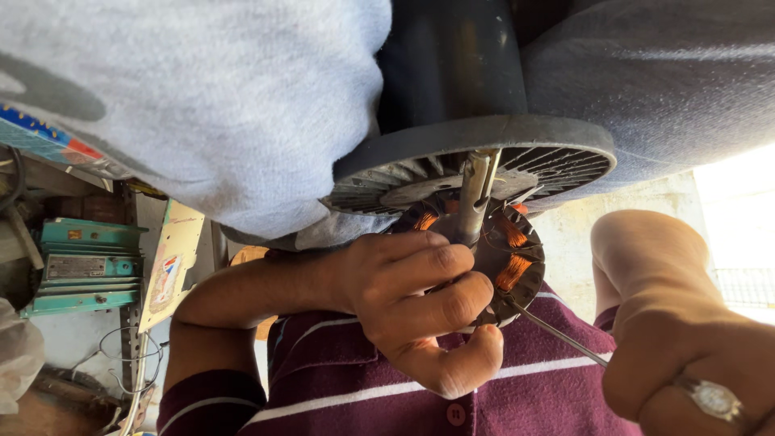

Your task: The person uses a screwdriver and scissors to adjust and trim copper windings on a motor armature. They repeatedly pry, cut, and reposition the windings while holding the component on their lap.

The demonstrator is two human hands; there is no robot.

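Coils of orange wire, three showing, sit in one round dark motor part (492, 258). Left of the motor part stand one yellow flat card (171, 262) and one green box (85, 266). The left hand (420, 307) is curled tight around the motor part. The right hand (686, 355), wearing one ring (712, 397), is closed on one thin metal rod (557, 333) that touches the motor part.

Pretty bright daylight here, coming in from the right, where the window area (739, 234) is totally blown out to white. The right hand (686, 339) sits close to the lens and looks soft. The stator (492, 258) is sharp enough, copper catching light. Left background is dimmer and slightly blurry.
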